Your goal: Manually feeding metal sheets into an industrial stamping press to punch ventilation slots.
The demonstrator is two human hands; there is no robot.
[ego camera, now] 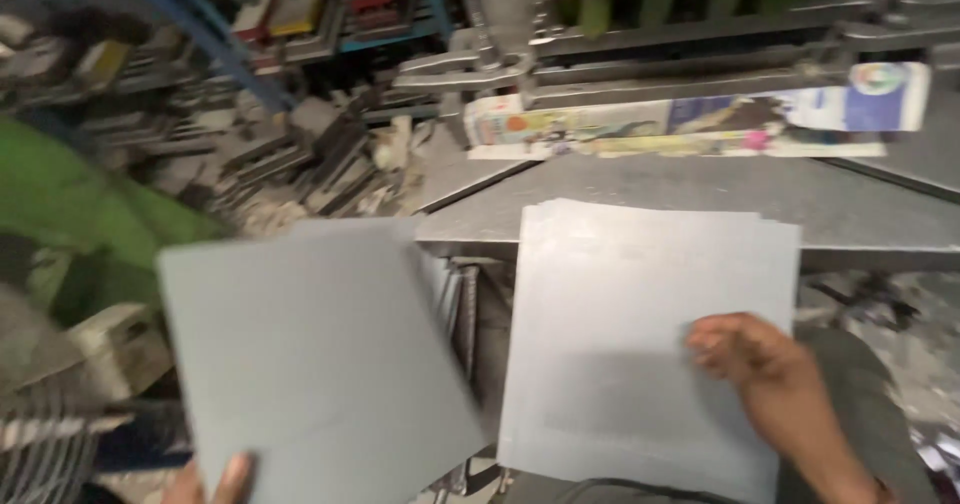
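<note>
Holding a single flat grey rectangular sheet (310, 354) by its lower edge, your left hand (215, 482) shows only a thumb pinched onto the near edge of the sheet; the rest of that hand is cut off by the frame, so you cannot tell how the fingers sit beneath. Your right hand (745, 349) rests with fingers curled and pressed together on the right side of the stack of pale grey sheets (640, 314), which lies partly on the grey metal machine table (860, 204) and hangs over its near edge towards your lap. The single sheet floats to the left of the stack, apart from it and tilted slightly.

To do this step well, keep your right hand flat and firm on the stack so the fanned upper edges do not slide further, and support the loose sheet with more than a thumb so it does not sag or bend, which seems a risk with so small a grip.

Along the back of the table lies a long, folded printed paper (690, 119), white with patches of yellow, blue, orange and pink, tucked under the dark metal bar (680, 84) of the machine. Blurred red and yellow boxes (300, 14) sit on the blue shelving at the upper left
</note>
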